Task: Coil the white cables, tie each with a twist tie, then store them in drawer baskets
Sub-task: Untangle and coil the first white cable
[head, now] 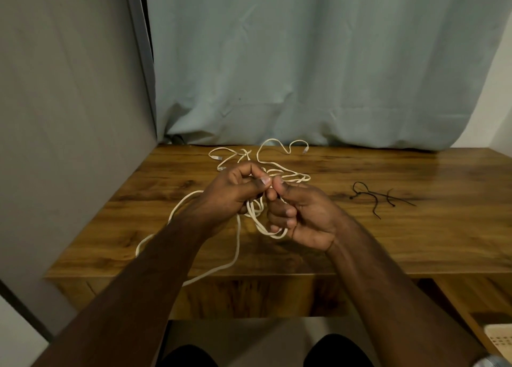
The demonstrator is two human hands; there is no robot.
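Note:
Over the middle of the wooden table [360,242], both hands hold a white cable [256,214]. My left hand [232,192] pinches a strand between thumb and fingers. My right hand [299,217] curls round a few hanging loops of the same cable. A long slack loop [177,208] runs left under my left forearm and over the table's front edge. More loose white cable [273,151] lies tangled behind the hands, with plug ends near the curtain. Several black twist ties [374,196] lie on the table to the right.
A pale blue curtain [304,75] hangs behind the table and a grey wall [69,117] closes the left side. A lower wooden surface with a cream perforated basket [498,339] sits at bottom right. My knees show below the table edge.

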